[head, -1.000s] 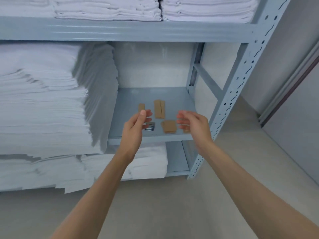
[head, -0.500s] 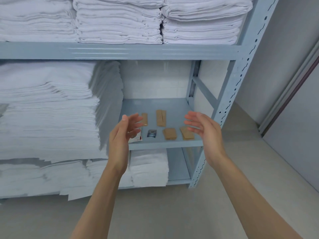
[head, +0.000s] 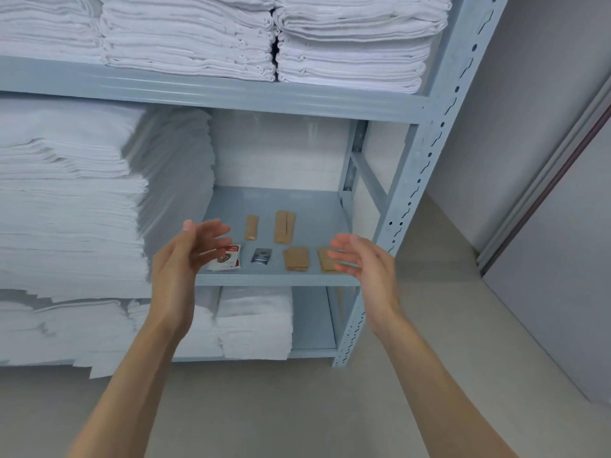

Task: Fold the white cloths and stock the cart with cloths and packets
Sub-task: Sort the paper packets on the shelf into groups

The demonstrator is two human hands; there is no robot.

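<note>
Left hand (head: pixel 185 256) and right hand (head: pixel 363 262) are held spread, nothing gripped, just near the shelf (head: pixel 274 279); packets (head: pixel 296 258) lie untaken there, folded cloths (head: pixel 185 38) stacked above; cart unseen, stocking judged barely begun

The only camera sits on my head and looks forward and slightly down, straight into the grey shelving unit (head: pixel 426 180). It stands close: my two forearms run up from the bottom edge, and my left hand (head: pixel 185 256) and right hand (head: pixel 367 262) end up near the middle, in front of the middle shelf (head: pixel 281 200). The wide lens bends the upright posts outward. The floor (head: pixel 297 408) fills the lower part and a wall (head: pixel 535 94) the right side.
</note>
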